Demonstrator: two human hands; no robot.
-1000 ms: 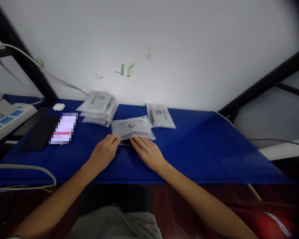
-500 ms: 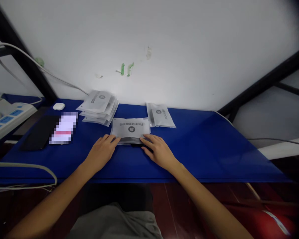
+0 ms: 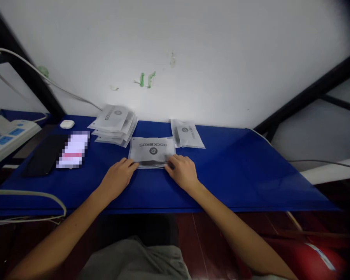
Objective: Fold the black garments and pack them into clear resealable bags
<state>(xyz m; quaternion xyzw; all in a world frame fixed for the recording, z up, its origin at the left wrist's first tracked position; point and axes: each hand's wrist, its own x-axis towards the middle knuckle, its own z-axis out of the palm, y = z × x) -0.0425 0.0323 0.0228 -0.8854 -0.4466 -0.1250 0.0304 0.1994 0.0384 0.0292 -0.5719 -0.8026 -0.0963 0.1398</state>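
A frosted plastic pouch (image 3: 152,147) printed ROCKBROS lies flat in the middle of the blue table, its lettering upside down to me. Something dark shows through it along the near edge. My left hand (image 3: 120,175) has its fingers closed on the pouch's near left corner. At the near right corner my right hand (image 3: 182,171) grips the pouch, fingertips curled over the edge and thumb beneath. Just behind, to the right, another ROCKBROS pouch (image 3: 189,134) lies by the wall. To the left rear sits a stack of similar pouches (image 3: 113,118).
The blue table (image 3: 236,175) meets a white wall (image 3: 210,70). On the left lie a black phone (image 3: 45,155), a pixelated bright screen (image 3: 74,149), a white earphone case (image 3: 67,124) and a power strip (image 3: 11,136). A loose cable (image 3: 46,194) crosses the left front edge.
My right hand's fingers have curled in and now grip the pouch's near right corner, where they were spread before. My left hand stays at its corner. The view has shifted slightly.
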